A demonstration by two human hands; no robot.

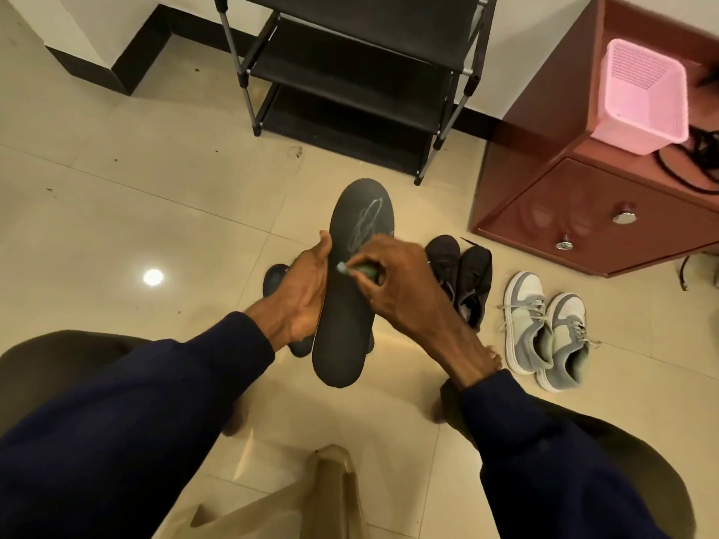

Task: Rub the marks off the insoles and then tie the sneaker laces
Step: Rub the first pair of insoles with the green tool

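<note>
Step in hand: rubbing, judged barely begun. Left hand grasps the black insole by its left edge, lifted above the floor. A pale scribble marks its toe end. Right hand pinches an eraser stick, tip touching the insole just below the scribble; the next stroke must travel toeward. Grey sneakers, on the floor to the right, not yet tied.

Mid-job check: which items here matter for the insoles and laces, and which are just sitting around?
Job: marked insole, eraser, grey-white sneakers, black sneakers.
Lying about: shoe rack, pink basket, cabinet, cables.
</note>
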